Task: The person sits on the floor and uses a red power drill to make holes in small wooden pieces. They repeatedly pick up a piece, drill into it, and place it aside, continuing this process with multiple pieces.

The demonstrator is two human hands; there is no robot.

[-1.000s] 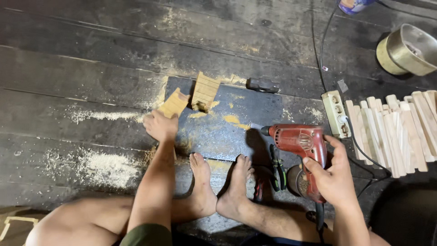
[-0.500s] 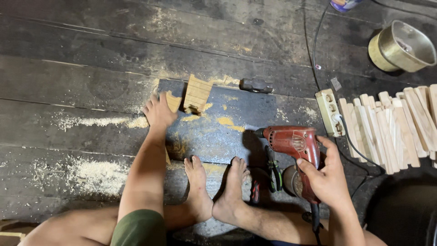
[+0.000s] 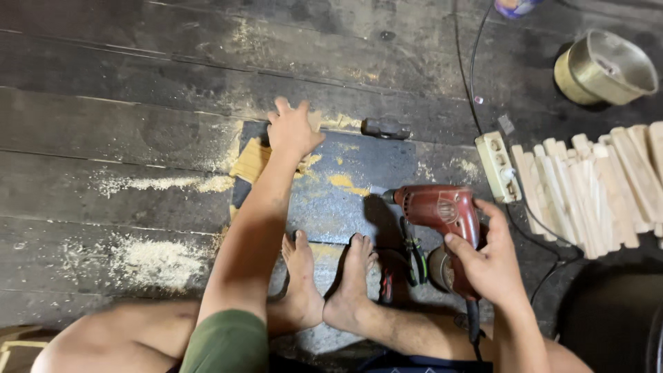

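The person sits on the dark plank floor (image 3: pixel 124 83) with both bare feet (image 3: pixel 331 290) resting on the near edge of a dark flat mat (image 3: pixel 359 207). The left hand (image 3: pixel 293 131) is stretched out to the far left corner of that mat, fingers spread and palm pressed flat down on small pale wood pieces (image 3: pixel 252 160), which peek out from under the wrist on the mat's left side. What lies directly under the palm is hidden.

The right hand (image 3: pixel 487 266) is wrapped around the handle of a red electric drill (image 3: pixel 435 211) at the mat's right edge, fingers curled tight about the grip. The drill lies on its side, its bit pointing left across the mat toward the middle. Just beside the drill, between it and the feet, sits a pair of pliers with green handles (image 3: pixel 413 252).

Yellowish sawdust (image 3: pixel 342 181) is smeared over the mat, and paler sawdust (image 3: pixel 155 261) lies in patches on the floor left of the mat. A small dark block (image 3: pixel 385 128) rests at the mat's far edge. Right of the mat is a white power strip (image 3: pixel 498 167) with a black cord (image 3: pixel 473 62) running away from it, and beyond that a pile of pale wooden sticks (image 3: pixel 594 183). A metal pot (image 3: pixel 604 68) stands on the floor well beyond the mat's far right corner.
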